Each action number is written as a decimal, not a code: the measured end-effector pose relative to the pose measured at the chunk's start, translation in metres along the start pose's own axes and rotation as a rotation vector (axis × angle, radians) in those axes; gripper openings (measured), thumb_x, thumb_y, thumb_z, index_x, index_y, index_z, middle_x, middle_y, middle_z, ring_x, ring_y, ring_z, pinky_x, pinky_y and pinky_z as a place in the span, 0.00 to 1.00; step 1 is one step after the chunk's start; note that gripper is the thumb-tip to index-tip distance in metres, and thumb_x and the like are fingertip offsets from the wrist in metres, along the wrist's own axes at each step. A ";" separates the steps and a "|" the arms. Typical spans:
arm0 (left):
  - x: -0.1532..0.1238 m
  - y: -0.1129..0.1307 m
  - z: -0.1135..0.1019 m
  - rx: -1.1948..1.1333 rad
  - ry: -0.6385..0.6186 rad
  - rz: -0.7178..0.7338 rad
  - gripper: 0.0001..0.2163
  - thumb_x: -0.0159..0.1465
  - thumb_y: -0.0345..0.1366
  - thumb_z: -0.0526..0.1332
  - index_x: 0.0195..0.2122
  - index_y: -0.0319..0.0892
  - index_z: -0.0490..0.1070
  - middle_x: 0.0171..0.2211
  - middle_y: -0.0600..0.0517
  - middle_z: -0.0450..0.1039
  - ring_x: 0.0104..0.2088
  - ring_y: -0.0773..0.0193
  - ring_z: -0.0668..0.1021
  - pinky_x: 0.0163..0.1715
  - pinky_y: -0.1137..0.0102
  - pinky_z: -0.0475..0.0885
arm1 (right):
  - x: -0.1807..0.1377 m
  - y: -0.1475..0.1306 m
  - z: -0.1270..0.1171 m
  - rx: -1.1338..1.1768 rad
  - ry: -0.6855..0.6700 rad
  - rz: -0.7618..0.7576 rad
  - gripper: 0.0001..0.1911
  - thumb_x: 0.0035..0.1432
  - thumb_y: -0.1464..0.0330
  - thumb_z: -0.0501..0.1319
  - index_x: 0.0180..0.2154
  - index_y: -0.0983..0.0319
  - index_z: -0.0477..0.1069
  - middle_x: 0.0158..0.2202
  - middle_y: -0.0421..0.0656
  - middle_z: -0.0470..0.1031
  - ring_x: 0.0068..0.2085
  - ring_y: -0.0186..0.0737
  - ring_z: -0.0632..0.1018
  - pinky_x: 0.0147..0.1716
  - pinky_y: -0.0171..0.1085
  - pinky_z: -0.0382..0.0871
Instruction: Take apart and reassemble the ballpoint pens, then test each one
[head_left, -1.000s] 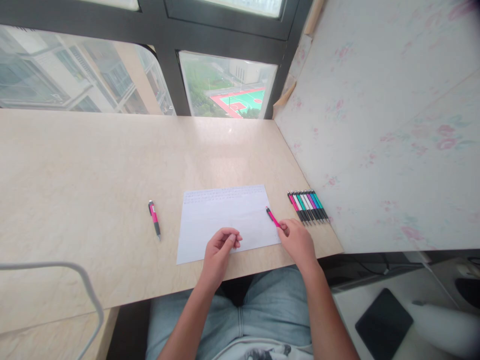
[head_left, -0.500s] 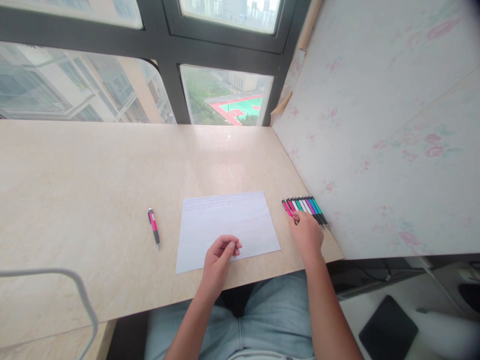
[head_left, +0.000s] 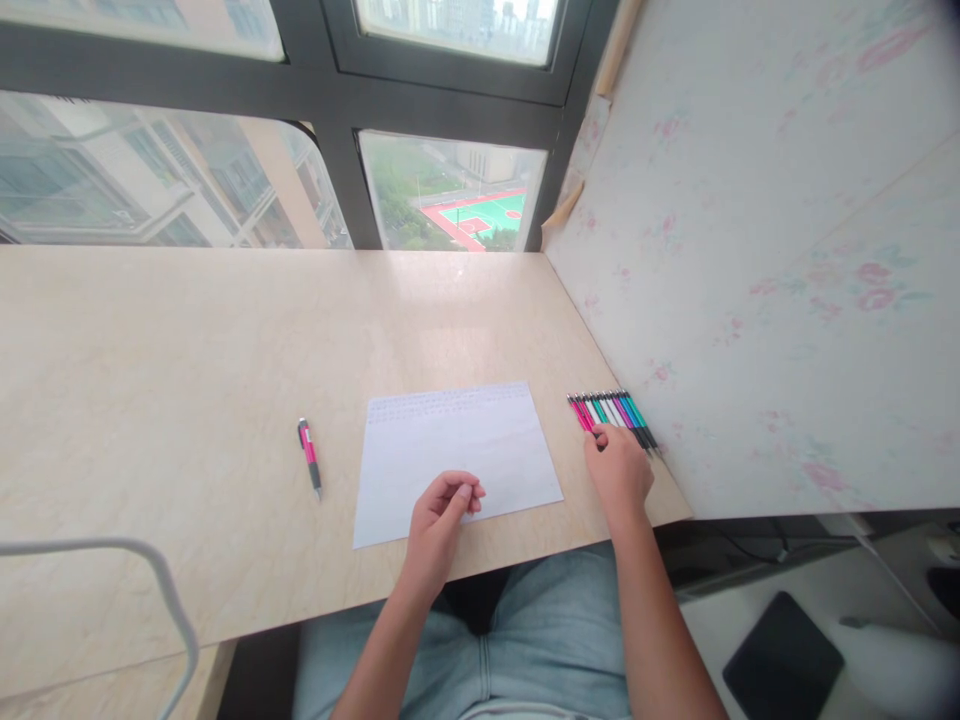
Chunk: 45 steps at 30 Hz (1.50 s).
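Note:
My right hand [head_left: 619,468] is at the near end of a row of click pens [head_left: 619,408] beside the wall. Its fingers are closed on the lower part of the leftmost pink pen [head_left: 579,412], and they hide that pen's tip. The row lies side by side in pink, white, green, purple and blue, with dark grips. My left hand [head_left: 444,510] rests over the near edge of a white sheet of paper [head_left: 457,445], fingers curled together with nothing visible in them. Lines of handwriting run along the top of the sheet.
A separate pink pen [head_left: 309,458] lies left of the paper, tip toward me. A grey cable [head_left: 161,575] curves over the table [head_left: 187,400] at lower left. The flowered wall [head_left: 750,300] bounds the right side, and a dark-framed window [head_left: 450,100] stands behind.
The leftmost pink pen has shifted slightly right, closer against the row, with my right hand moving along. My left hand stays in place over the paper.

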<state>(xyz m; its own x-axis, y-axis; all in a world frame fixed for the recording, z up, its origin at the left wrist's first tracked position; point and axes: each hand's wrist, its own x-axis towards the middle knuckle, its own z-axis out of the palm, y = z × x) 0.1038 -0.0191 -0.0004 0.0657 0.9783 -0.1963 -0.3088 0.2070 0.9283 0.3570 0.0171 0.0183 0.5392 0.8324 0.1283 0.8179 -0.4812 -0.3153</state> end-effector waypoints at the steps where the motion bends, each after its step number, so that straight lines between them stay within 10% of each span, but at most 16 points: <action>1: 0.000 0.000 0.000 -0.001 0.002 -0.001 0.09 0.61 0.41 0.64 0.36 0.41 0.75 0.32 0.48 0.75 0.31 0.63 0.73 0.33 0.69 0.68 | 0.001 0.000 0.000 -0.003 0.000 -0.002 0.09 0.59 0.66 0.58 0.37 0.59 0.77 0.36 0.44 0.76 0.33 0.39 0.72 0.26 0.36 0.52; 45: 0.000 -0.001 -0.001 -0.008 -0.013 0.001 0.07 0.62 0.39 0.63 0.37 0.41 0.74 0.32 0.50 0.74 0.31 0.65 0.72 0.33 0.71 0.67 | 0.005 -0.006 0.001 -0.162 -0.090 0.045 0.09 0.63 0.63 0.56 0.38 0.58 0.74 0.39 0.45 0.78 0.35 0.43 0.77 0.27 0.36 0.55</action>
<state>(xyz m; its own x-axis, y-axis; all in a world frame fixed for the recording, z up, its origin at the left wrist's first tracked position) 0.1036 -0.0190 -0.0020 0.0777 0.9784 -0.1916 -0.3167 0.2064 0.9258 0.3542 0.0245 0.0198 0.5613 0.8270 0.0303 0.8192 -0.5501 -0.1619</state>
